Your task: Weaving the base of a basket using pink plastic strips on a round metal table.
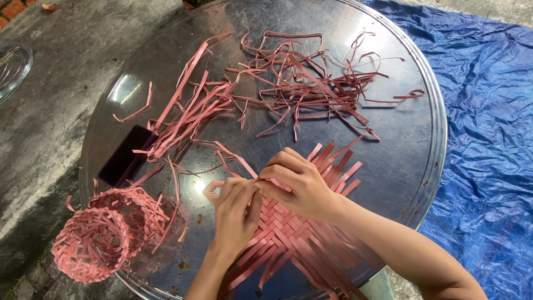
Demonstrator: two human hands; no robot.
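A flat mat woven from pink strips (288, 230) lies on the round metal tray (411, 166) near its front edge, loose strip ends fanning out at its corners. My left hand (236, 208) presses on the mat's left edge, fingers pinched around a pink strip. My right hand (297, 183) rests on the mat's upper part, fingertips pinching the same strip where both hands meet. A long loose strip (233, 155) runs from the hands toward the upper left.
A tangled heap of pink strips (300, 83) covers the tray's far half. Two small woven pink baskets (105, 233) sit at the front left. A dark rectangular box (125, 158) lies left of centre. Blue tarpaulin (488, 111) spreads on the right; a glass bowl (11, 66) sits far left.
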